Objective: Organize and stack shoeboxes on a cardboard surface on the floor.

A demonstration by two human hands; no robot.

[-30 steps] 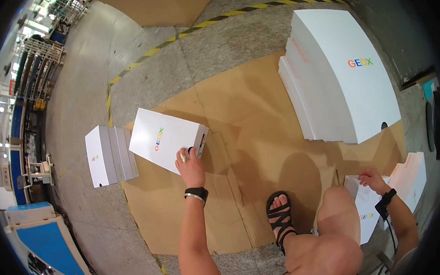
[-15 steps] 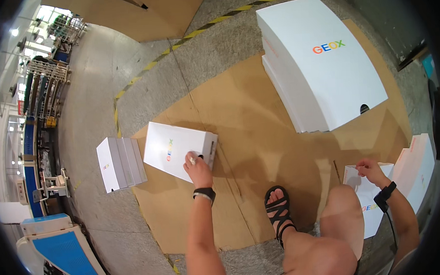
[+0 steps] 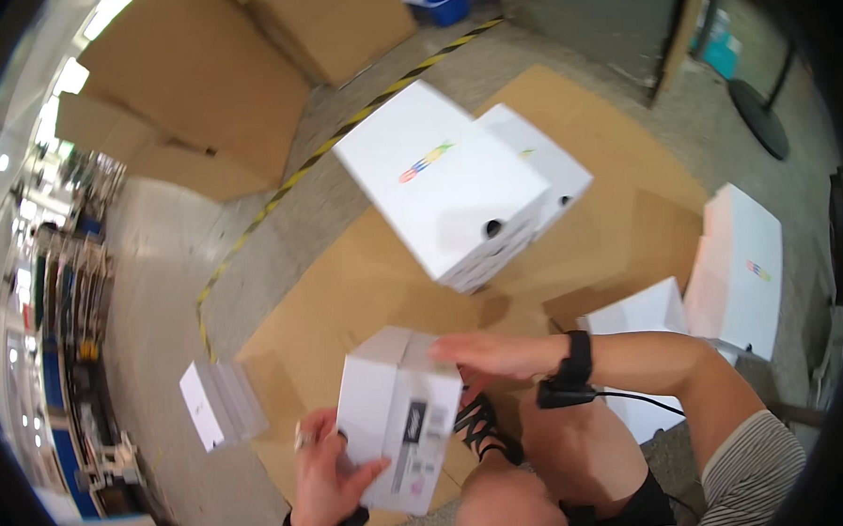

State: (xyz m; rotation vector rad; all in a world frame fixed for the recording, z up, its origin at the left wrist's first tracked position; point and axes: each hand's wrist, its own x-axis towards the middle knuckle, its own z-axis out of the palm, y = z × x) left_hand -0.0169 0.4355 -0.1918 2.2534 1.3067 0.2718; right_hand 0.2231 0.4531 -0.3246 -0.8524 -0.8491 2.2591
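A white shoe box [image 3: 366,402] is tilted up in front of me, its end with a printed label [image 3: 415,442] turned toward me. My left hand [image 3: 329,469] grips its near left edge, with the thumb on the label end and a ring on one finger. My right hand [image 3: 496,356] lies along the box's far right edge, fingers stretched and pressed on it, their tips partly hidden. Beyond the box stands a stack of white shoe boxes [image 3: 446,182] with coloured lettering and round finger holes. My sandalled foot [image 3: 485,429] is just right of the held box.
Brown cardboard [image 3: 302,325] covers the floor. At the left stand nested white boxes [image 3: 223,403]; at the right, more white boxes [image 3: 737,268]. Yellow-black tape [image 3: 291,179] crosses the floor, with large cardboard sheets [image 3: 197,85] and a blue crate [image 3: 448,3] beyond.
The shoe box has come up off the cardboard toward me and tilted. My right hand has moved left from the boxes at the right onto it. The view has turned.
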